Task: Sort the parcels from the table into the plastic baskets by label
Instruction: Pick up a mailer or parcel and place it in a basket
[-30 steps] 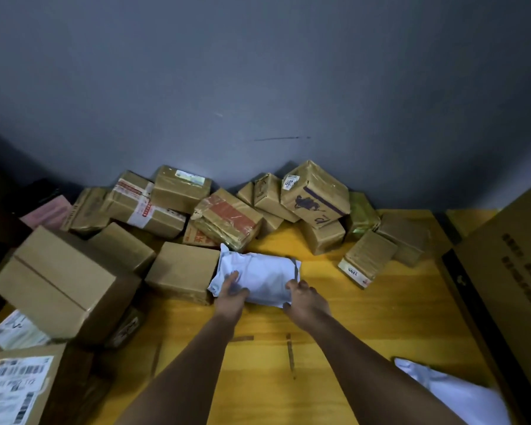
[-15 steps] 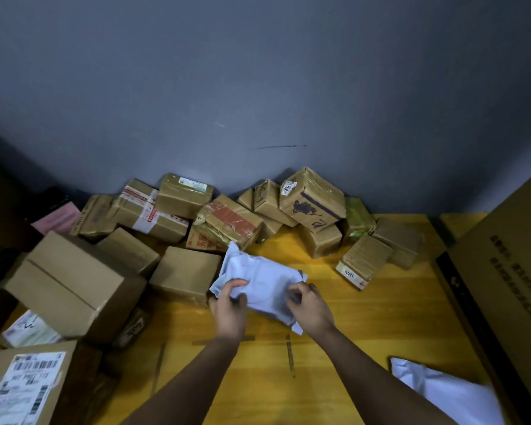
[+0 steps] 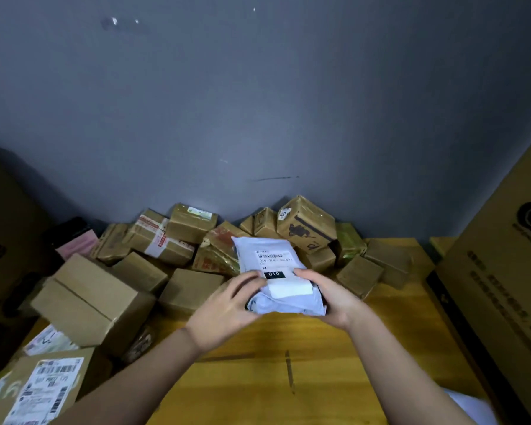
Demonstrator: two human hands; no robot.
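A white poly-mailer parcel point(image 3: 273, 265) is shown lifted clear of the table point(image 3: 288, 378), tilted with its label point(image 3: 275, 266) turned toward the camera. A barcode, a line of small print and a black tag reading "010" are legible on the label. The parcel is gripped at its near end by both hands: the left hand point(image 3: 227, 305) is curled round the lower left edge, and the right hand point(image 3: 328, 297) is curled round the lower right edge, with the thumbs laid on the label side.

The step in hand is judged to be the reading of the label. It is best done with the soft bag held taut so that the label lies flat and uncreased, and with the thumbs kept off the black tag and the code line. The code should be settled before the parcel is carried away, since no plastic basket is in view and the destination cannot be checked from here.

Behind the parcel, a heap of taped brown cartons point(image 3: 304, 225) is piled against the grey wall point(image 3: 258, 87). Larger plain boxes point(image 3: 89, 299) lie to the left, a labelled carton point(image 3: 43, 388) sits at the near left, and a tall printed carton point(image 3: 503, 286) stands at the right edge.
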